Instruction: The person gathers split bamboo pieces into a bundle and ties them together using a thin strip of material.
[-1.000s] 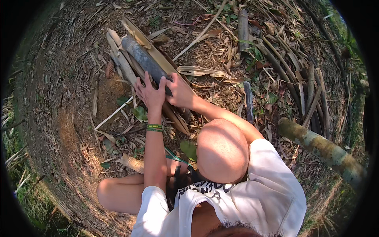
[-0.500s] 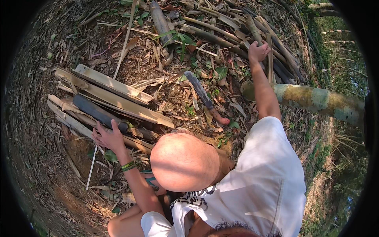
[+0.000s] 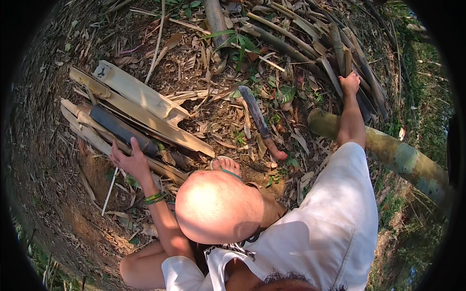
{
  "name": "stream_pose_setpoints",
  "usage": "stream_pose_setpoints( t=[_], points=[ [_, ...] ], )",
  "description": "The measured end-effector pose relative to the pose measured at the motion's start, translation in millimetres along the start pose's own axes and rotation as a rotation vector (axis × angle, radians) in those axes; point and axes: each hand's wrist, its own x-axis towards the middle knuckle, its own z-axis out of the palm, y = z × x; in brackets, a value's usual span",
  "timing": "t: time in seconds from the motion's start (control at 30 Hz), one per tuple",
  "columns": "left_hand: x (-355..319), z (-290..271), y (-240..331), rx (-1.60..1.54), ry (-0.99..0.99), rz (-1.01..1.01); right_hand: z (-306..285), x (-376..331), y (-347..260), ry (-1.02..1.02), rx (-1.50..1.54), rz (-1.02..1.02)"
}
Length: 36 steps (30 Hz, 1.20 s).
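Note:
My right hand (image 3: 349, 83) reaches out to the far right, its fingers closed around the near end of a split bamboo strip (image 3: 347, 62) at the edge of a bamboo pile (image 3: 286, 46). On the left, my left hand (image 3: 130, 161) holds nothing; its fingers are spread just beside a stack of split bamboo (image 3: 145, 114). A dark, blackened bamboo tube (image 3: 116, 125) lies in that stack near the fingertips. Between the two piles a machete (image 3: 254, 111) rests on the ground, its curved wooden handle (image 3: 274, 148) toward me.
A thick mottled bamboo trunk (image 3: 398, 154) lies under my right forearm and runs off to the right. At the top lies a short bamboo piece (image 3: 216, 22). Dry leaves and small green plants cover the soil. My sandalled foot (image 3: 227, 166) is beside the left stack.
My right hand has moved right and nearer, closing on a bamboo strip. My left hand has drawn slightly back from the stack, fingers still spread. The head view has shifted.

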Motion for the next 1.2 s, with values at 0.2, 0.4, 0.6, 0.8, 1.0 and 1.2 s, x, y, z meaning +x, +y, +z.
stream_pose_setpoints(
  t=[0.2,0.4,0.6,0.8,1.0,1.2],
  points=[
    [0.8,-16.8,10.2,-0.08,0.048,0.022,-9.8,-21.7,-19.8,0.113,0.084,-0.417],
    [3.1,-31.7,10.7,-0.184,0.2,0.107,-90.8,-74.9,-112.4,-0.038,0.128,-0.676],
    [-4.1,-39.0,70.4,-0.716,-0.003,0.054,-269.5,-191.9,-253.9,-0.059,0.414,-1.161],
    [-9.7,-32.1,127.4,-1.321,-0.321,-0.003,-337.5,-353.8,-374.5,-0.453,0.69,-1.605],
    [8.5,-32.5,107.6,-1.416,-0.01,-0.242,-278.0,-443.2,-465.4,-0.87,0.949,-1.629],
    [17.7,-39.9,22.2,-1.338,0.025,-0.539,-214.7,-464.0,-504.1,-1.245,1.077,-1.296]
  ],
)
